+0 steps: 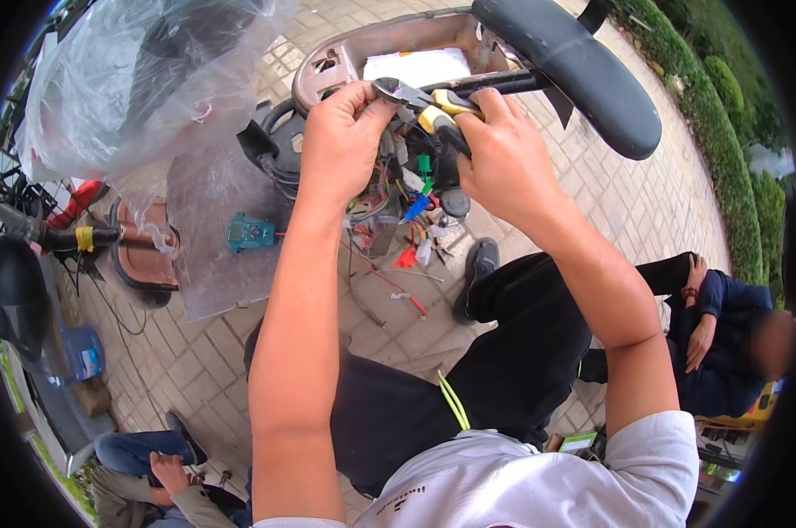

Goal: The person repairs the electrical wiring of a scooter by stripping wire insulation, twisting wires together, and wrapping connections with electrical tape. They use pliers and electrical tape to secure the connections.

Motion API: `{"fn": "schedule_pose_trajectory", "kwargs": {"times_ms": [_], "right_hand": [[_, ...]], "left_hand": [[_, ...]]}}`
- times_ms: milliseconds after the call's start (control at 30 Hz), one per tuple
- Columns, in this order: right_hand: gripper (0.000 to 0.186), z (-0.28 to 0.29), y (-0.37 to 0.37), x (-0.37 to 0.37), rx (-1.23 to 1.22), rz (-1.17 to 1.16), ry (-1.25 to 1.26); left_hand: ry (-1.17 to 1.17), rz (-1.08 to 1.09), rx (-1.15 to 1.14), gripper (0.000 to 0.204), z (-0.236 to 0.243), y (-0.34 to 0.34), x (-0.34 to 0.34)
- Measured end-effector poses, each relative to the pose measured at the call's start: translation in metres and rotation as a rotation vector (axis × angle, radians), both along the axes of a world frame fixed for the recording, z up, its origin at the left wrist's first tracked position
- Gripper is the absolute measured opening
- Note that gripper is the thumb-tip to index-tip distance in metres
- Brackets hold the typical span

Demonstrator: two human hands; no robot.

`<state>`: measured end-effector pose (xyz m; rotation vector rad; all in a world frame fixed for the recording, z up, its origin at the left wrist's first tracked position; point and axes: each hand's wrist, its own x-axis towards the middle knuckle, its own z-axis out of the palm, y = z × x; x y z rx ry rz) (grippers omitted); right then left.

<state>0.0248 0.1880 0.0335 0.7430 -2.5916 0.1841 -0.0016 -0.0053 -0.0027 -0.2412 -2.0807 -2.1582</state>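
My right hand (pixel 508 154) is closed around the yellow-and-black handles of a pair of pliers (pixel 434 119). The metal jaws of the pliers reach left to the fingertips of my left hand (pixel 341 141). Thumb and forefinger of that hand pinch together by the jaws, and whatever small piece lies between them is too hidden to name. Below both hands spreads a tangle of coloured wires (pixel 385 189) with a green connector (pixel 425 165), a blue connector (pixel 415 208) and a red connector (pixel 405 259).
Behind the hands lie an open scooter body shell (pixel 336 44) and a black seat (pixel 583 75). Clear plastic sheeting (pixel 107 114) hangs at the far left, near a teal device (pixel 251 232). One person (pixel 715 326) sits at right, another (pixel 143 480) at lower left.
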Motion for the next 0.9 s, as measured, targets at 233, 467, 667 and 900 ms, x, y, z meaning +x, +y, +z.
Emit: {"fn": "schedule_pose_trajectory", "kwargs": {"times_ms": [233,467,667,900], "right_hand": [[0.021,0.011,0.001,-0.002,-0.124,0.01,-0.253],[0.029,0.076,0.019,-0.032,-0.506,0.114,-1.25],[0.042,0.067,0.054,-0.027,-1.312,0.706,-1.361],[0.024,-0.018,0.068,0.045,-1.505,0.579,-1.457]], "left_hand": [[-0.029,-0.004,-0.018,0.02,-0.004,0.0,-0.002],[0.009,-0.03,-0.013,0.017,-0.001,-0.003,0.003],[-0.031,-0.058,0.044,0.016,-0.007,-0.005,0.001],[0.04,0.053,0.002,0.021,-0.013,0.001,0.001]]}}
